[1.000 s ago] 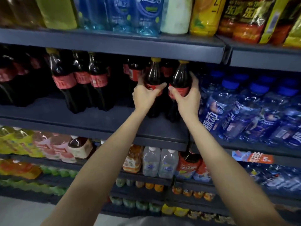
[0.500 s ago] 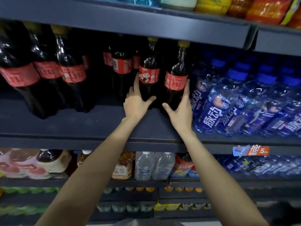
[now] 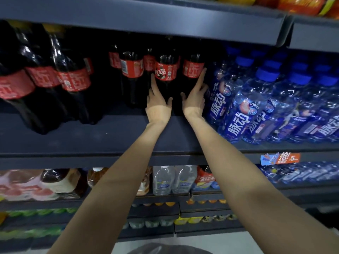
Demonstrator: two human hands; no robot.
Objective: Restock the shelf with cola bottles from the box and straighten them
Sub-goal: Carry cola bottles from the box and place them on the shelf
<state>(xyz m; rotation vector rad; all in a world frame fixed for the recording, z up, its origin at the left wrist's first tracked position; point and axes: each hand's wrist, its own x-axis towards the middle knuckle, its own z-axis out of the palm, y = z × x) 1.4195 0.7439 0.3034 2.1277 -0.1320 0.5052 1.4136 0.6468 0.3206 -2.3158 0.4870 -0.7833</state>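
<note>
- Dark plastic cola bottles with red labels stand upright on the dark blue shelf (image 3: 110,138), set back from its front edge.
- Left cola bottle (image 3: 166,74): upright, label facing forward; it stands just left of the right cola bottle (image 3: 193,69), and the two appear to touch or nearly touch.
- Left hand (image 3: 158,105): fingers straight and spread, laid against the lower left side of the left cola bottle, index finger reaching up to the lower edge of its label, thumb angled across the bottle's front. The grip is loose and wide, pressing rather than clasping.
- Right hand (image 3: 194,101): fingers straight, index finger extended up the right side of the right cola bottle to its label; thumb spread toward the left cola bottle. The grip is likewise wide, with nothing enclosed.
- More cola bottles (image 3: 132,68) stand behind and left of the left cola bottle; a larger cola group (image 3: 73,79) stands well to its left, nearer the shelf edge.
- Blue-capped drink bottles (image 3: 238,116) lean just right of the right cola bottle.
- Price tag (image 3: 280,158): orange and blue, fixed on the shelf's front edge, below the blue-capped drink bottles.
- Clear water bottles (image 3: 174,180) stand on the next shelf down, below the left cola bottle.
</note>
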